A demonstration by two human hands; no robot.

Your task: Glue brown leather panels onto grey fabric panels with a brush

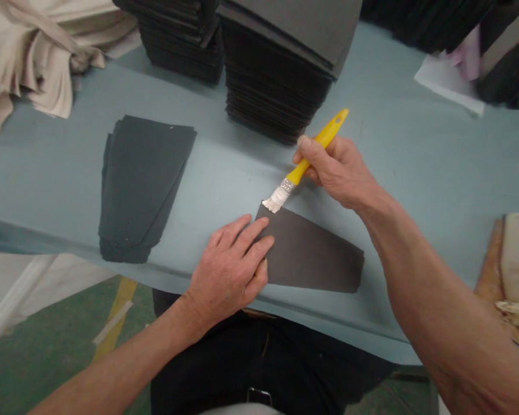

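A dark grey tapered fabric panel (pixel 315 253) lies flat near the table's front edge. My left hand (pixel 233 262) rests on its left end, fingers stretched out and laid flat. In my right hand (pixel 335 167) is a paintbrush (pixel 303 164) with a yellow handle, gripped between thumb and fingers. Its white-coated bristles touch the panel's upper left corner. Left of my hands lies a small pile of similar dark panels (pixel 142 178), slightly fanned. Part of the panel is hidden under my left fingers.
Tall stacks of dark panels (pixel 277 80) stand at the back of the blue-green table (pixel 372 115). Beige cloth (pixel 38 52) is heaped at the back left. Dark material and white paper (pixel 445 83) lie at the back right. A crusted board (pixel 512 271) sits at the right edge.
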